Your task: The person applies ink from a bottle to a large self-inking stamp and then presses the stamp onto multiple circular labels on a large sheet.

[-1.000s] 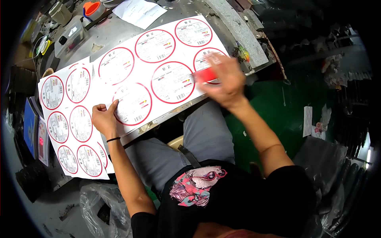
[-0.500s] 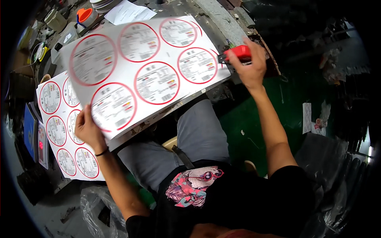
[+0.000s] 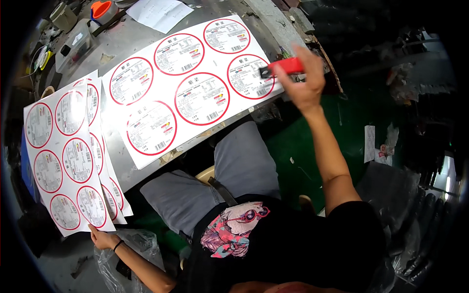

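My left hand (image 3: 103, 239) has its fingers closed on the near lower corner of a white label sheet (image 3: 71, 141) printed with red-ringed circular labels. That sheet lies at the left over several similar sheets, their right edges fanned out. Another label sheet (image 3: 168, 88), with two rows of circular labels, lies flat on the metal table. Above its right end, my right hand (image 3: 305, 83) grips a red hand tool (image 3: 289, 66) with a black front end; blur hides its exact kind. The tool's tip is over the lower right label; I cannot tell whether it touches.
The metal table (image 3: 116, 146) ends just before my knees. An orange cup-like container (image 3: 101, 10), a clear plastic box (image 3: 78, 46) and a paper sheet (image 3: 159, 13) stand or lie at the back. A clear plastic bag (image 3: 141, 244) hangs low near my left forearm.
The label sheet my left hand was lifting now lies flat on the table, released. My left hand has moved down and left to the other sheets' corner. The right hand still holds the red tool.
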`<action>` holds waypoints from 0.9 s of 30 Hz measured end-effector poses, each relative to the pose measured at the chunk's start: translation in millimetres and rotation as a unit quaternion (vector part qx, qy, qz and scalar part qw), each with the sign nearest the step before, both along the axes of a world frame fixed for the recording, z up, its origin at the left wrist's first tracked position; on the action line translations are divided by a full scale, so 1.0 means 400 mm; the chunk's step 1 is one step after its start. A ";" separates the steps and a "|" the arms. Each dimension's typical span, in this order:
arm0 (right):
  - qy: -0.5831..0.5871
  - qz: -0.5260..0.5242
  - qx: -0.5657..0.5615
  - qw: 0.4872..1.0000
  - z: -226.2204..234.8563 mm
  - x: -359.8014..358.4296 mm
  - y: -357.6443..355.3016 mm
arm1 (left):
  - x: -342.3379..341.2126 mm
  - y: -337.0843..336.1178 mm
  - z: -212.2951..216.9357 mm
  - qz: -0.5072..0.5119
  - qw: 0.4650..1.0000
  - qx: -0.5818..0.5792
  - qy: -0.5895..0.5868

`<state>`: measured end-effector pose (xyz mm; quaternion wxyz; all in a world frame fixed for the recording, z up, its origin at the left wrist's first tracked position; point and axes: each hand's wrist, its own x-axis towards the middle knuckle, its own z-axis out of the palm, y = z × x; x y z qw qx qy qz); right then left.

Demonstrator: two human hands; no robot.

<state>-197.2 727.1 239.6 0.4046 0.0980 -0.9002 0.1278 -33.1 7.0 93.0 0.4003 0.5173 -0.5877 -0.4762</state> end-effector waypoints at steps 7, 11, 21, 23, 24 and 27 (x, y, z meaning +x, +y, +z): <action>-0.016 -0.049 -0.138 0.989 0.033 -0.010 0.078 | 0.009 0.005 -0.036 -0.089 0.941 -0.108 -0.309; -0.050 -0.050 -0.253 0.965 -0.004 -0.020 0.086 | -0.010 0.008 -0.007 -0.084 0.907 -0.107 -0.398; -0.057 -0.035 -0.537 0.841 -0.017 -0.025 0.059 | -0.174 0.244 0.084 -0.388 0.892 -0.200 -0.114; -0.076 -0.042 -0.543 0.835 -0.040 -0.037 -0.004 | -0.248 0.357 0.057 -0.462 0.876 -0.129 -0.048; -0.092 -0.039 -0.511 0.854 -0.052 -0.038 -0.054 | -0.280 0.427 0.059 -0.481 0.871 -0.097 -0.028; -0.152 0.022 -0.256 0.954 -0.061 -0.007 -0.214 | -0.362 0.557 0.056 -0.468 0.827 -0.276 -0.146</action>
